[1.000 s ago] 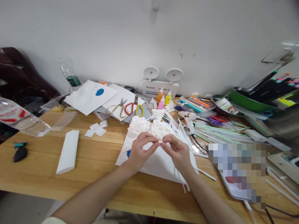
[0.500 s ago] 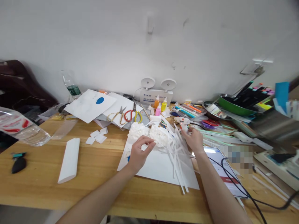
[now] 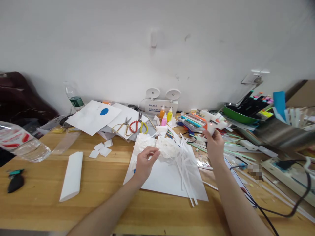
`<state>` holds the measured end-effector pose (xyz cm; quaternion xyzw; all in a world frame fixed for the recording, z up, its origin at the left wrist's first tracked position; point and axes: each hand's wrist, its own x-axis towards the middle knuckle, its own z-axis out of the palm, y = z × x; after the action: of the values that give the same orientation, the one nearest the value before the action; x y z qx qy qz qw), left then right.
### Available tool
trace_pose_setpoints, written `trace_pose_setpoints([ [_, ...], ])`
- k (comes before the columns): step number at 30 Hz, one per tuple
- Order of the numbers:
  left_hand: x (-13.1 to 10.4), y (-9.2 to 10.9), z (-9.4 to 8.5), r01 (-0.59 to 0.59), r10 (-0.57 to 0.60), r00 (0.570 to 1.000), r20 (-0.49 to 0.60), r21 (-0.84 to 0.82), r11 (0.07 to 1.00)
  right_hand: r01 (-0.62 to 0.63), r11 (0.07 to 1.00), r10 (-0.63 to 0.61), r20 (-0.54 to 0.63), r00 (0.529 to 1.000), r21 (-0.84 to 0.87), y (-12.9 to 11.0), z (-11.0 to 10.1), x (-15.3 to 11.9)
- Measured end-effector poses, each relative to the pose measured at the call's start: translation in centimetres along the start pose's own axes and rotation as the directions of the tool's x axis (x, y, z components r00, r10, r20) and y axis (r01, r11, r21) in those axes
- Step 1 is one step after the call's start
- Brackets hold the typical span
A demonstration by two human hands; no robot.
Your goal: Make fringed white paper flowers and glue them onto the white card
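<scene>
White plastic, pistol-shaped and with an upright handle, the hot-glue gun sits in the bare right hand, whose fingers are wrapped around that handle. Its barrel's long axis runs roughly from nine to three o'clock; which end is the nozzle is too blurred to tell. From the bare left hand the gun lies at two o'clock, well apart, so the right hand is far the nearer, with the gun at its twelve o'clock.

The left hand hovers over the flat white paper sheet, thumb and forefinger curled toward each other; whether their tips meet or grip some scrap, I cannot tell. Two crumpled, ruffled white clumps lie at its twelve and two o'clock, and the loose, narrow white strips at three, between both hands.
</scene>
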<state>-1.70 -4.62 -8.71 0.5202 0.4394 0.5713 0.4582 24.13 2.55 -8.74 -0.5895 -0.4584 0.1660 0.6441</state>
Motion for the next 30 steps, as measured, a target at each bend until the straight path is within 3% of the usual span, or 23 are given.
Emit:
trace_pose_setpoints([
  [2,0.0,0.1,0.0,0.074,-0.075,0.997,-0.010,-0.064,0.995,-0.069,0.947,0.066,0.021,0.998,0.315,-1.3,-0.3,-0.4],
  [3,0.1,0.1,0.0,0.104,-0.106,0.994,-0.013,-0.095,0.990,-0.110,0.901,0.079,0.091,0.993,0.420,-1.9,-0.4,-0.7],
  [7,0.3,-0.3,-0.1,0.186,-0.193,0.981,-0.012,-0.220,0.958,-0.274,0.788,0.079,0.350,0.933,0.552,-3.3,-0.2,-3.0],
  [11,0.4,-0.4,-0.2,0.229,-0.244,0.970,-0.014,-0.296,0.927,-0.281,0.855,0.024,0.510,0.860,0.435,-3.1,0.4,-5.5],
  [17,0.2,0.2,-0.1,0.194,-0.201,0.979,-0.010,-0.235,0.953,-0.209,0.929,-0.045,0.653,0.756,0.306,-2.4,0.0,-8.3],
  [24,-0.1,0.4,0.0,0.213,-0.216,0.976,0.017,-0.236,0.948,-0.265,0.955,0.065,0.779,0.624,0.133,-2.5,-0.8,-9.4],
  [30,-0.2,0.5,0.2,0.233,-0.229,0.972,0.044,-0.231,0.945,-0.322,0.942,0.136,0.767,0.628,0.097,-1.6,-0.9,-9.6],
])
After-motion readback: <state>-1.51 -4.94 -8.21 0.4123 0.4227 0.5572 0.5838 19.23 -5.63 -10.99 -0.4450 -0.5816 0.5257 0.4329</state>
